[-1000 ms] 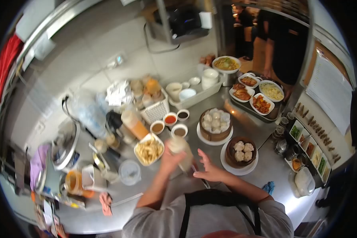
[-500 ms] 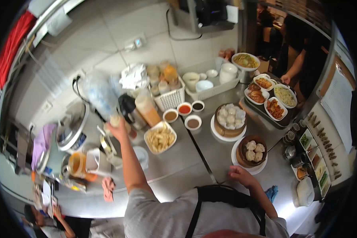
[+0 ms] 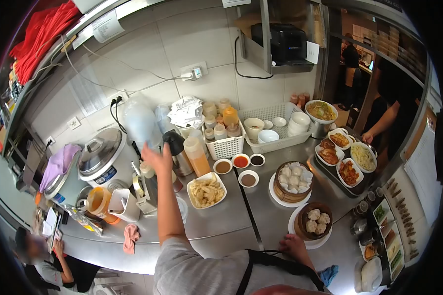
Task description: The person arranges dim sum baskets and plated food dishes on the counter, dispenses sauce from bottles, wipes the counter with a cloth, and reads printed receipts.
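My left hand [image 3: 156, 158] is raised with its fingers apart, holding nothing, above a pale-topped bottle [image 3: 146, 170] and left of the black-topped flask [image 3: 177, 152]. Beside the flask stands a bottle of orange sauce [image 3: 196, 155]. My right hand [image 3: 294, 245] is low near the counter edge, its fingers curled, just below a steamer of dumplings [image 3: 314, 222] on a white plate. Another steamer [image 3: 293, 183] with white dumplings is behind it. A square bowl of fried food [image 3: 206, 191] sits between my arms, near several small sauce cups [image 3: 248, 179].
Rice cookers [image 3: 102, 155] and an orange tub [image 3: 101, 202] stand left. White baskets [image 3: 225, 146] line the wall. A tray [image 3: 347, 186] of dishes is at right, near another person's hand [image 3: 368, 137]. A seated person [image 3: 49, 265] is at lower left.
My left hand has let go of the pale-topped bottle, first held over the counter, then put down among the bottles at left. My right hand has moved lower, its fingers now curled.
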`<state>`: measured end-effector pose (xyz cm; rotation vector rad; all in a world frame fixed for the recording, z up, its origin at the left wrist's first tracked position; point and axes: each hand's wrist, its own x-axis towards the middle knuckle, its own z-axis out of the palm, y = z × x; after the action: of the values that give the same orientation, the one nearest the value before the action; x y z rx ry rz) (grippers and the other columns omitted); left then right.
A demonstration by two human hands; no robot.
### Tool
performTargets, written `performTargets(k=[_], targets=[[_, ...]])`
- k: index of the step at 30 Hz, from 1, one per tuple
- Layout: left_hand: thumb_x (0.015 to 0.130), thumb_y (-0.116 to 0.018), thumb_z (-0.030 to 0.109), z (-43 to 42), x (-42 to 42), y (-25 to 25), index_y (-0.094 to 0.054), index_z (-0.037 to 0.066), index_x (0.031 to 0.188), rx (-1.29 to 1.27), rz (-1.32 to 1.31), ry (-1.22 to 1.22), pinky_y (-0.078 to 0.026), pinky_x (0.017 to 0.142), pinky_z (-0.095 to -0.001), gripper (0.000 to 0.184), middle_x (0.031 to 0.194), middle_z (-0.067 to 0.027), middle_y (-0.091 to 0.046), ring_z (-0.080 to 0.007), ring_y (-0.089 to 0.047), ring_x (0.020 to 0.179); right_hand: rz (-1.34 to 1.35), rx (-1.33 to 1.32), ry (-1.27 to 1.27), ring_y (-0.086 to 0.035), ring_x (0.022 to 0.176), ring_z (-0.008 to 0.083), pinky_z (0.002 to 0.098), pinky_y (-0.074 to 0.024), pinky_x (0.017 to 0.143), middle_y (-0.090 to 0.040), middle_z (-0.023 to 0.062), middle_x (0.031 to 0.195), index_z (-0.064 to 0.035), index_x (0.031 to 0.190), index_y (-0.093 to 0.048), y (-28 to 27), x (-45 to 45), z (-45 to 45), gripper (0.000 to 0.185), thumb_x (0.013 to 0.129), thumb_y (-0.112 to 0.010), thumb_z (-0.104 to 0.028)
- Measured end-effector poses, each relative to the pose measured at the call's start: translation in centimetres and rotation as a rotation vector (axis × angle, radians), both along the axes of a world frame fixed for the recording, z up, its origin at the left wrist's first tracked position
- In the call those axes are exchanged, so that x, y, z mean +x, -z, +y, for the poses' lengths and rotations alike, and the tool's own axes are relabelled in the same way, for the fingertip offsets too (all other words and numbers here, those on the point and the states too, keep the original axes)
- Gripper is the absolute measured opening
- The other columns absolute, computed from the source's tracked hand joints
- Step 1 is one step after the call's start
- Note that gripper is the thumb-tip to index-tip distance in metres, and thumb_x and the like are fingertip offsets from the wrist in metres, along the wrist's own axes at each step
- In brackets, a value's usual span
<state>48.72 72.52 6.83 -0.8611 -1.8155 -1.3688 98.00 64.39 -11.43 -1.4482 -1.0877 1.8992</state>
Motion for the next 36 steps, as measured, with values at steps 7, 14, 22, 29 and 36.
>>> performTargets(k=[7,14,22,29,36], targets=[[0.068,-0.059,0.029,9.8,6.7,-23.4,-0.049,0.000,0.105,0.057,0.229,0.746,-0.034,0.086,-0.0364,0.048,0.106,-0.0183,-0.048,-0.0304,-0.043,0.102,0.023,0.073,-0.024,-0.059,0.064,0.0227,0.0328,-0.0489,0.057,-0.055,0.0173,0.090,0.0020,0.109,-0.036,-1.5,0.0,-0.5,0.034,0.077,-0.043,-0.007],[0.075,-0.051,0.027,15.7,13.6,-35.6,-0.051,0.001,0.101,-0.027,-0.110,1.170,-0.038,0.080,-0.0321,0.036,0.101,-0.0136,-0.050,-0.0221,-0.047,0.095,0.035,0.048,0.038,-0.058,0.062,0.0212,0.0311,-0.0484,0.055,-0.057,0.0158,0.083,0.0001,0.105,-0.039,-2.4,-0.2,-0.8,0.029,0.078,-0.043,-0.009],[0.070,-0.051,0.023,22.2,17.9,-28.3,-0.055,-0.002,0.088,0.015,0.178,0.917,-0.040,0.077,-0.0356,0.031,0.091,-0.0191,-0.053,-0.0289,-0.050,0.091,-0.018,0.122,0.027,-0.056,0.056,0.0177,0.0280,-0.0471,0.051,-0.057,0.0137,0.082,-0.0021,0.105,-0.040,-0.2,-0.3,-0.6,0.029,0.079,-0.045,-0.013],[0.074,-0.052,0.025,11.5,18.8,-8.5,-0.053,-0.001,0.100,-0.102,-0.285,1.214,-0.041,0.070,-0.0320,0.037,0.090,-0.0169,-0.054,-0.0264,-0.051,0.083,-0.011,0.090,0.015,-0.056,0.055,0.0171,0.0272,-0.0463,0.048,-0.057,0.0133,0.082,-0.0028,0.106,-0.039,1.5,-0.2,0.5,0.029,0.080,-0.044,-0.014],[0.083,-0.046,0.029,-1.9,18.4,13.2,-0.038,0.011,0.122,-0.794,-1.305,1.440,-0.037,0.082,-0.0318,0.044,0.116,-0.0024,-0.044,-0.0146,-0.040,0.104,-0.101,0.079,-0.015,-0.057,0.058,0.0157,0.0246,-0.0456,0.046,-0.057,0.0092,0.079,-0.0042,0.105,-0.044,-0.8,-0.5,0.0,0.032,0.077,-0.050,-0.017]])
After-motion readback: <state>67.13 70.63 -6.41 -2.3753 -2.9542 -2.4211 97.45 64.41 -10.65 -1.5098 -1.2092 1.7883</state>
